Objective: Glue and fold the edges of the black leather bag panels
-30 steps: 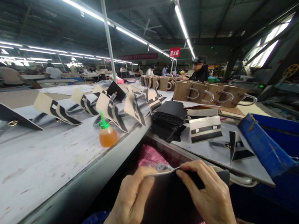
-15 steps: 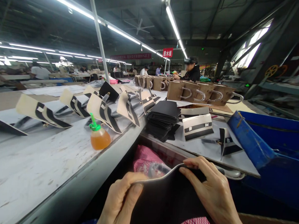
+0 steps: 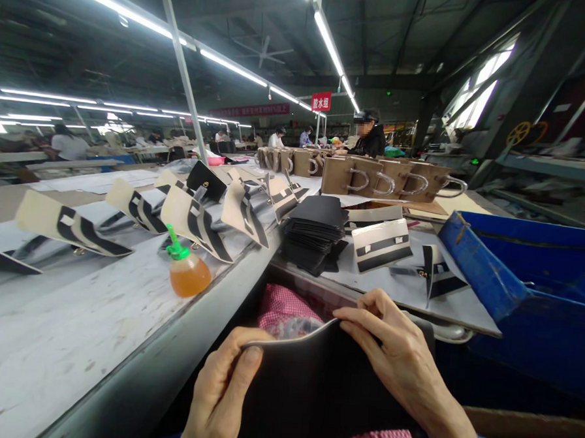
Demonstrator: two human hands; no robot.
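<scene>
Between my hands hangs a black panel (image 3: 308,390) with a pale upper edge, bent in a shallow curve above my lap. My left hand (image 3: 225,385) pinches its left end, thumb on the near face and fingers behind. Further right along the same edge, my right hand (image 3: 389,342) grips it between thumb and fingertips. Behind the panel, red checked cloth (image 3: 288,307) and some clear plastic show. Just beyond my hands, a stack of black panels (image 3: 314,230) lies on the table beside a cream piece with black bands (image 3: 382,246).
A squeeze bottle of amber liquid (image 3: 190,277) stands near the left table's edge (image 3: 167,356). Several curved cream-and-black pieces (image 3: 194,220) rest behind it. Brown bags with wrapped handles (image 3: 387,178) line the back. A blue bin (image 3: 513,302) is at right; a person (image 3: 370,138) stands beyond.
My right hand has slid left along the panel's edge, closer to my left hand. The whole view has shifted slightly, so the scene sits a little further left.
</scene>
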